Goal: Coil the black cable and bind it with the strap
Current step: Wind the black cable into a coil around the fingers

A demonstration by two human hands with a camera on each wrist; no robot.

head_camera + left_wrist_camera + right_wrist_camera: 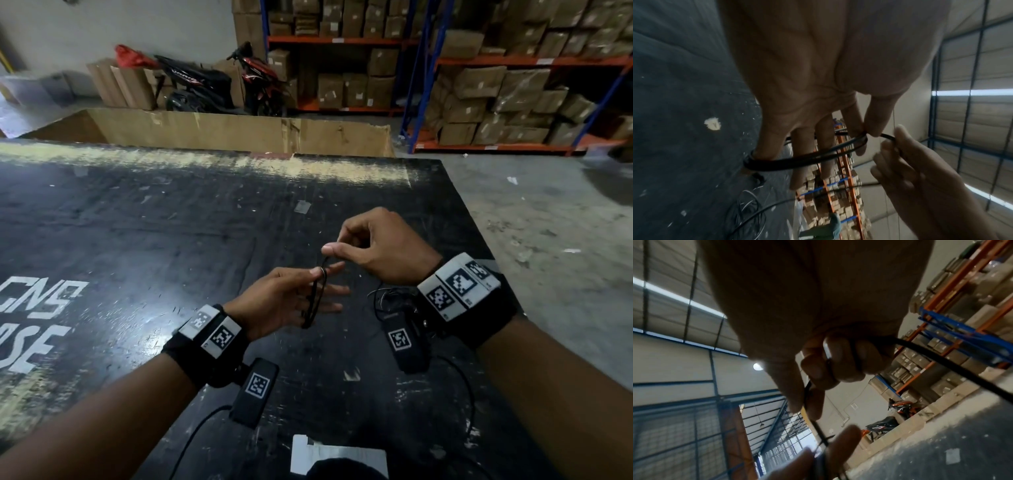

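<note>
The black cable (313, 301) is wound in a few loops around the spread fingers of my left hand (322, 274), above the black table (171, 240). In the left wrist view the loops (797, 160) run from the little finger to the index finger, where the thumb pinches them. My right hand (334, 250) sits just above and pinches the cable between thumb and forefinger. In the right wrist view the cable (941, 361) passes through the curled fingers of the right hand (805, 400) and trails off to the right. A loose tangle of cable (383, 298) lies on the table under the right wrist. I see no strap.
White paper (339, 455) lies at the table's near edge. A cardboard sheet (239, 133) stands along the far edge, with a scooter (212, 85) behind it. Shelves of boxes (513, 85) line the back right. Concrete floor (548, 222) begins past the table's right edge.
</note>
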